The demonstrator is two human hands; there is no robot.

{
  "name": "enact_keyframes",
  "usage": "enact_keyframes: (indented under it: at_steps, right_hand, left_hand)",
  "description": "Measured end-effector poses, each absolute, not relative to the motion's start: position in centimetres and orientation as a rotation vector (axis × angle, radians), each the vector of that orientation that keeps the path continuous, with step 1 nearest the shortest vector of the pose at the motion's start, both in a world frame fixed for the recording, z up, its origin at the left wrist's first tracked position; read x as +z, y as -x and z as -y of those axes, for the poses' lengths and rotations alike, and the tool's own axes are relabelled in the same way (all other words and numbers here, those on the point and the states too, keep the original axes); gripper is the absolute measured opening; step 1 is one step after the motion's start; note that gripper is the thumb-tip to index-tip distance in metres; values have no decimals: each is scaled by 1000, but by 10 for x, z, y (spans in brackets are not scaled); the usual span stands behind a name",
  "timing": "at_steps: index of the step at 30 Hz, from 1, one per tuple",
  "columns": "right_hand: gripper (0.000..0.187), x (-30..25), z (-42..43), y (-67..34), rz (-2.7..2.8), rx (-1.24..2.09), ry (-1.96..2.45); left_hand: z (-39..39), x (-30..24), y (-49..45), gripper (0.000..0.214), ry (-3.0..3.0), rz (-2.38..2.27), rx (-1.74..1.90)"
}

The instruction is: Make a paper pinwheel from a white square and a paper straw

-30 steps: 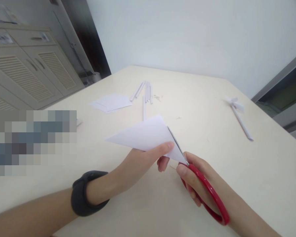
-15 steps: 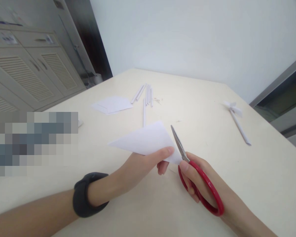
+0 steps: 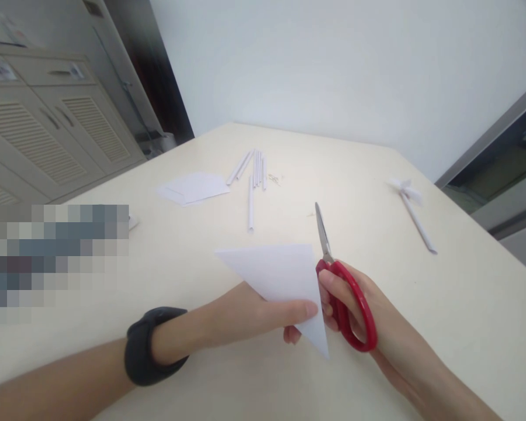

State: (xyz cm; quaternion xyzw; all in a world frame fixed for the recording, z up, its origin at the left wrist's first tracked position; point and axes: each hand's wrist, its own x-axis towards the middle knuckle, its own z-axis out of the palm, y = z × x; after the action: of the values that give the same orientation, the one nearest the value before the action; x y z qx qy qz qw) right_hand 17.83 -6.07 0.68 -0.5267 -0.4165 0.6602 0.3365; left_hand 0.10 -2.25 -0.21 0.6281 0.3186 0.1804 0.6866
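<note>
My left hand (image 3: 272,316) pinches a triangular piece of white paper (image 3: 280,272), thumb on top and fingers underneath. The paper's long slanted edge runs across the hand, and one corner points down toward me. In my right hand (image 3: 346,292) is a pair of scissors (image 3: 355,304) with red handles. Their metal blades are together and point away from me, just right of the paper and apart from it.
Several rolled paper tubes (image 3: 251,204) lie mid-table beside small thin bits (image 3: 274,179). Paper sheets (image 3: 195,189) are at the left. A paper pinwheel (image 3: 416,219) on a tube lies at the right. A wall (image 3: 333,70) borders the far edge.
The paper has turned, its right corner swinging down toward me. My left hand is slightly lower. The scissors have shifted up and a little away, and no longer touch the paper's corner area.
</note>
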Motion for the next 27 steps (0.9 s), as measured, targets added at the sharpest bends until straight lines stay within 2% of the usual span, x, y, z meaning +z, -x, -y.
enact_keyframes:
  at_steps: [3,8,14,19,22,27]
  right_hand:
    - [25,4,56,-180,1076,1715,1358]
    - [12,5,54,-179,1075,1750,1372]
    - [37,11,58,-180,1044,1825,1146]
    - [45,15,62,-179,973,1868,1063]
    - [43,17,64,-177,1026,1850,1083]
    - [31,11,61,-174,1195,1742,1252]
  left_hand:
    - [23,-2,-1,14,-1420,-729,400]
    - [22,-1,0,25,-1473,-754,439]
    - [22,-3,1,25,-1449,-737,439]
    - [22,-2,0,18,-1367,-695,485]
    - [22,0,0,15,-1330,-649,465]
    - [20,0,1,22,-1448,-757,450]
